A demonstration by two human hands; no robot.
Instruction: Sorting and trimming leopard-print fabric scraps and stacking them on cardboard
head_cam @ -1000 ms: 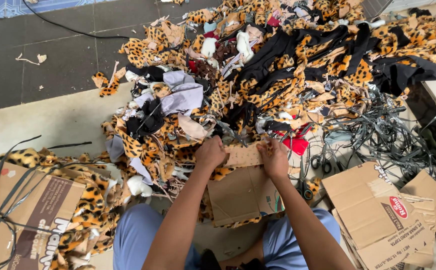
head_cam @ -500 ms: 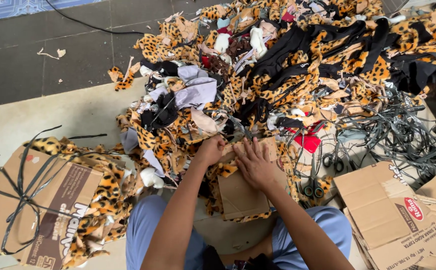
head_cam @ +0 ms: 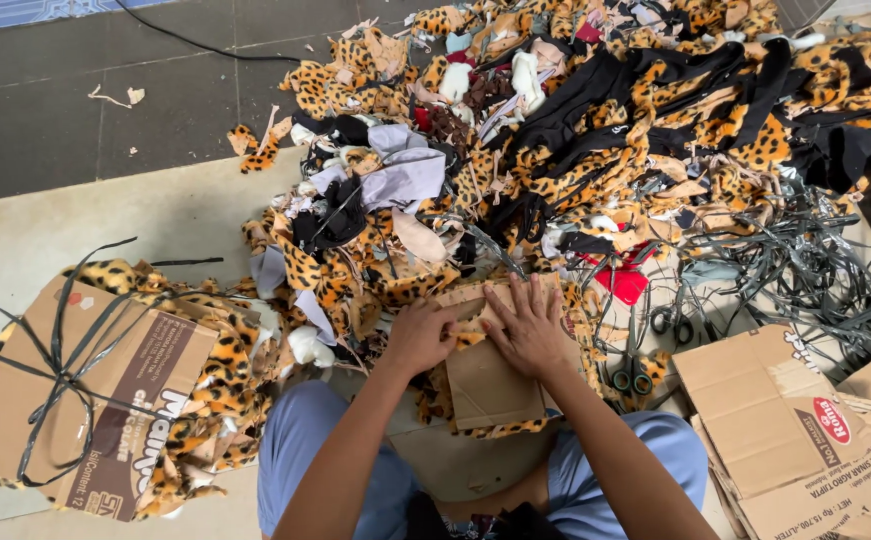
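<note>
On the floor (head_cam: 96,230), I see leopard-print scraps (head_cam: 596,130) heaped far ahead. My left hand (head_cam: 418,338) curls around the cardboard piece (head_cam: 491,385); my right hand (head_cam: 528,328) presses it flat, fingers spread.

Two bare hands are in view: the left hand (head_cam: 418,335) and the right hand (head_cam: 529,328), side by side just below centre, both on one brown cardboard piece (head_cam: 491,385). One flattened carton bound with black strapping (head_cam: 76,390) lies at eight o'clock. Flattened cartons (head_cam: 791,430) at four o'clock number at least two, stacked and overlapping. Two pairs of scissors show right of the hands: one (head_cam: 633,372) at four o'clock, another (head_cam: 678,318) at three. The leopard-print fabric scraps (head_cam: 576,170) from twelve to two are too many to count, as are the tangled black straps (head_cam: 806,270) at three.
</note>
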